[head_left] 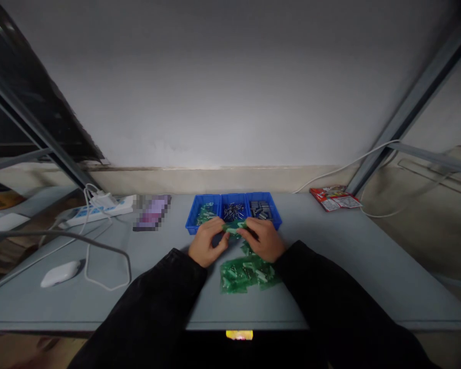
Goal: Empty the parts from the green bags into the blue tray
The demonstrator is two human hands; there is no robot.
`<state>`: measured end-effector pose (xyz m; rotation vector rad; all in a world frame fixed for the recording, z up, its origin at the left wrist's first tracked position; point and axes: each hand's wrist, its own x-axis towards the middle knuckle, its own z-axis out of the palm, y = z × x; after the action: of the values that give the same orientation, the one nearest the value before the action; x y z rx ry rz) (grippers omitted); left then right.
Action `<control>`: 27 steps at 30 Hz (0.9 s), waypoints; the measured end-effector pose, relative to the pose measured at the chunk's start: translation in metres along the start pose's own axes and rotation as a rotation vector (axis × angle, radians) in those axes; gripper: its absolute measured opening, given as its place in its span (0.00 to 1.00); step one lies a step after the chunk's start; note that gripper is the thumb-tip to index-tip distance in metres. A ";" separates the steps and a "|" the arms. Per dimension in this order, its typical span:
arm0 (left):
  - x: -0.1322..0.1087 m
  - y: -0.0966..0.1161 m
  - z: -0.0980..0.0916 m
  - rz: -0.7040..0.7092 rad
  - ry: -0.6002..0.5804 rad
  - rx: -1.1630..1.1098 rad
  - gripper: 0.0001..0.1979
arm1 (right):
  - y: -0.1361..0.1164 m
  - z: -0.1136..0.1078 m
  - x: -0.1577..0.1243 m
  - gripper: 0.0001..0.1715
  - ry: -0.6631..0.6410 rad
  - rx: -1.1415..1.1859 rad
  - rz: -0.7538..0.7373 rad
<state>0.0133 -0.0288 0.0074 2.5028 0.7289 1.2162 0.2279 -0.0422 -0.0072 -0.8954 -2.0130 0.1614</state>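
Observation:
Between my two hands a small green plastic bag [234, 226] is pinched at both ends, just in front of the blue bins. My left hand [209, 242] is closed on its left end. Closed on the right end is my right hand [264, 240]. Below them on the table lies a pile of filled green bags [246, 274], partly under my right sleeve. Behind stand three blue bins: the left bin [189, 218] holds small pale pieces, the middle bin [232, 197] thin metal pins or screws, and the right bin [275, 211] grey cylinders.
On the left are a phone [152, 212], a white power strip [100, 210] with plugs and loose cables, and a white earbud case [60, 273]. A red snack packet [335, 198] lies at the back right by a metal post. A wall stands behind the table [157, 302].

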 end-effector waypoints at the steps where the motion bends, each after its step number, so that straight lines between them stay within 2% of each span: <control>1: 0.000 0.000 0.000 -0.006 0.001 -0.002 0.14 | 0.000 0.000 0.000 0.22 -0.002 0.005 -0.004; 18: 0.000 -0.001 0.002 0.015 0.032 -0.014 0.09 | 0.004 0.003 0.000 0.25 -0.063 0.096 0.031; 27: -0.002 -0.001 0.001 -0.014 0.017 -0.039 0.07 | -0.002 0.002 0.001 0.21 -0.081 0.123 0.026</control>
<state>0.0132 -0.0287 0.0049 2.4548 0.7181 1.2359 0.2255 -0.0426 -0.0068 -0.8492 -2.0431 0.3368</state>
